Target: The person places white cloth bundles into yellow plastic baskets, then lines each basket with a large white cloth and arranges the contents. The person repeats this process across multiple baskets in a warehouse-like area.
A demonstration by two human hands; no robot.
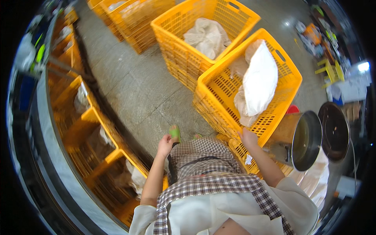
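Observation:
My right hand (248, 138) is closed at the near edge of a yellow plastic crate (219, 58). Inside that crate lie a full white sack (261, 78) and some crumpled, brownish-white sacking (241, 102). Beside my left thigh, my left hand (166, 145) has its fingers curled together against the edge of the checked apron (196, 156). Whether those fingers pinch anything is hidden.
Beyond stands another yellow crate (176, 41) holding a crumpled whitish sack (208, 37). More crates (139, 33) stand farther off. Yellow bins (92, 113) line my left. At my right are a large metal pot (307, 141) and a dark round pan (334, 131).

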